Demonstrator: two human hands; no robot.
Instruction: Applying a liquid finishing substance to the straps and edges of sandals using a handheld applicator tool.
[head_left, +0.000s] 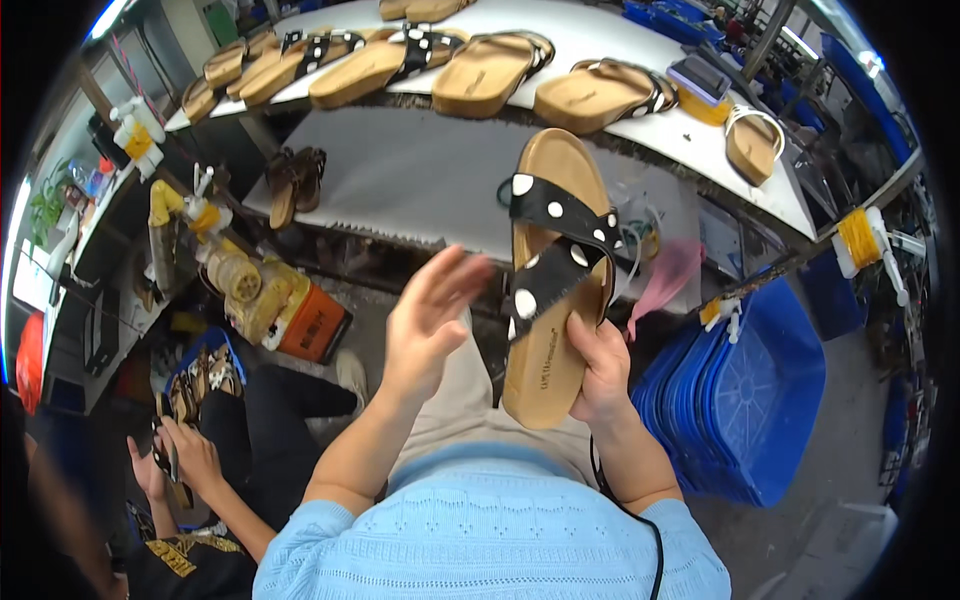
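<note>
Holding tan sandal (548, 340) with dotted black straps in closed right hand (600, 365), left hand (428, 318) open, empty, just beside sandal, below white counter (640, 40).

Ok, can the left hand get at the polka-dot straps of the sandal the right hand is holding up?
Probably yes. The left hand is open and empty, right beside the sandal, with nothing between it and the black dotted straps. The right hand grips only the heel end.

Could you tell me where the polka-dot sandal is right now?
The polka-dot sandal is centre-frame in the head view, gripped at its heel by the right hand, beside the open left hand.
</note>
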